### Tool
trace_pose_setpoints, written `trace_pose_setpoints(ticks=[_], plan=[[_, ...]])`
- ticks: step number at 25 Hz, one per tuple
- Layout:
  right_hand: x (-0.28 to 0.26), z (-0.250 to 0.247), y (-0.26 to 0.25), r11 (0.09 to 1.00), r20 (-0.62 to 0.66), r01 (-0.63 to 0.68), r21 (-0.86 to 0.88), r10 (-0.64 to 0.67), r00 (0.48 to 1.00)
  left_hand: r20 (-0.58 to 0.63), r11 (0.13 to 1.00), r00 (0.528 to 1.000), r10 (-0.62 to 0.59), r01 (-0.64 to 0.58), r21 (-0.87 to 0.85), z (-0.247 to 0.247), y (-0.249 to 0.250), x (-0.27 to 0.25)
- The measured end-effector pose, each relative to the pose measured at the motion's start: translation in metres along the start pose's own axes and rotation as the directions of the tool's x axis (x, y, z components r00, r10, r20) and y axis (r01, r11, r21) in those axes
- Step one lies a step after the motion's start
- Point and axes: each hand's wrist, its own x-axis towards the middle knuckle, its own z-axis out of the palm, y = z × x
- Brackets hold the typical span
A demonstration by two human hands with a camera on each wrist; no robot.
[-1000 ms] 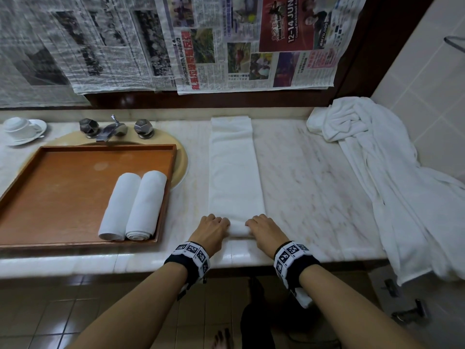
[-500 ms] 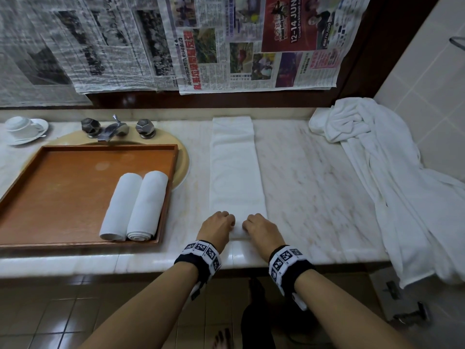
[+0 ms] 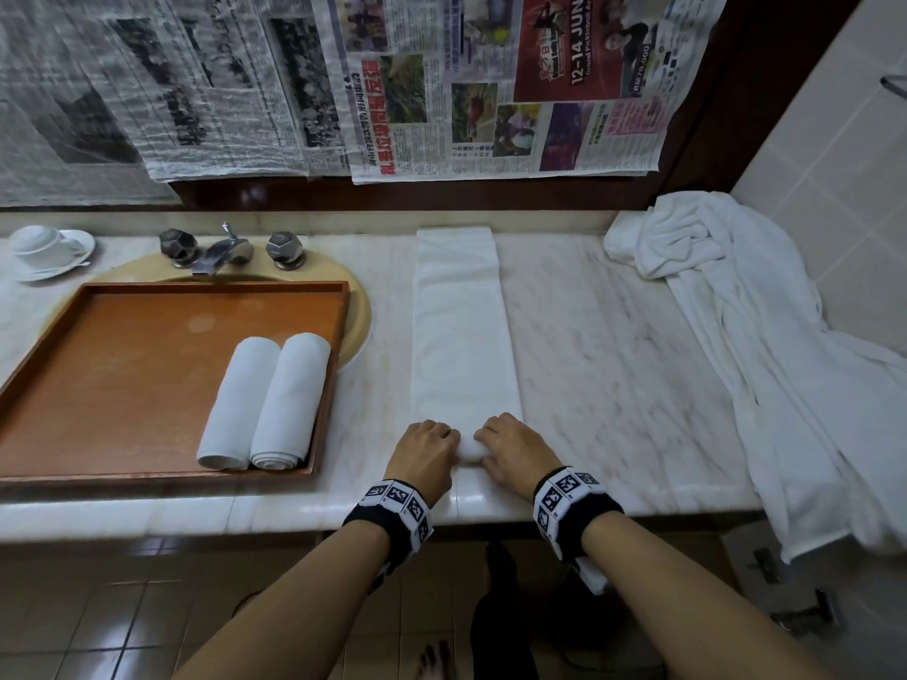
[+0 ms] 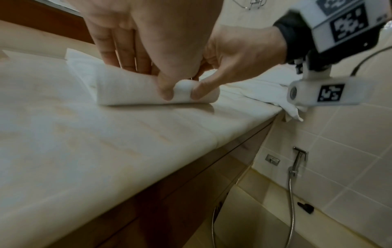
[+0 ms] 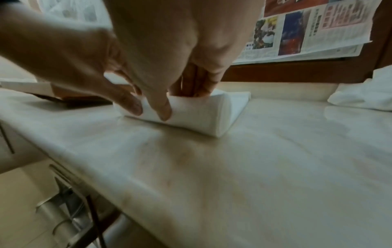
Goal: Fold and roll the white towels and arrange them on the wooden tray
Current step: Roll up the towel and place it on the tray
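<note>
A long folded white towel point(image 3: 459, 326) lies on the marble counter, running from the back wall towards me. Its near end is rolled into a small tight roll point(image 4: 127, 90) point(image 5: 197, 114). My left hand point(image 3: 427, 451) and right hand point(image 3: 510, 449) sit side by side on that roll, thumbs in front and curled fingers behind it, gripping it. The wooden tray point(image 3: 98, 385) stands to the left over the sink, with two rolled white towels point(image 3: 267, 402) lying side by side at its right edge.
A heap of loose white towels point(image 3: 765, 346) hangs over the counter's right end by the tiled wall. A faucet point(image 3: 221, 252) and a cup on a saucer point(image 3: 44, 247) stand at the back left. Newspapers point(image 3: 441, 81) cover the wall behind.
Both hands have moved closer together and slightly away from me, and the towel's near end has turned into a thicker roll.
</note>
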Motion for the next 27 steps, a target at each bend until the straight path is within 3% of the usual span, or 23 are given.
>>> trace_pose_setpoints(ticks=[4,7,12,15,18,21,25,27], plan=[[-0.010,0.006,-0.005,0.999,-0.037,0.030,0.045,-0.028,0.999,-0.047,0.999,0.998,0.034,-0.035,-0.030,0.005,-0.007,-0.004],[-0.012,0.021,-0.006,0.995,-0.076,0.021,0.101,-0.013,0.997,-0.036,0.996,0.996,0.078,-0.076,0.041,-0.003,-0.004,-0.004],[-0.001,0.008,0.004,0.986,0.104,-0.017,0.165,-0.001,0.995,-0.102,0.995,0.990,0.097,-0.098,-0.006,0.000,0.002,-0.014],[-0.011,0.017,-0.009,0.998,-0.116,-0.010,0.062,0.018,0.993,-0.081,0.998,0.995,0.058,-0.060,-0.029,0.000,0.004,-0.008],[-0.024,0.033,-0.018,0.999,-0.247,0.046,-0.004,-0.045,0.968,-0.063,0.998,0.998,0.030,-0.033,-0.046,0.001,0.000,0.011],[-0.023,0.036,-0.011,0.998,-0.222,0.055,-0.042,-0.063,0.973,-0.056,0.998,0.998,0.006,-0.010,-0.055,0.003,0.001,0.017],[-0.011,0.018,-0.004,0.994,-0.173,0.047,0.099,-0.030,0.985,-0.192,0.993,0.979,0.061,-0.079,-0.084,0.003,0.006,0.001],[-0.005,0.009,0.002,0.989,-0.060,0.059,0.133,-0.051,0.997,-0.242,0.983,0.966,0.094,-0.129,-0.133,0.006,0.006,-0.011]])
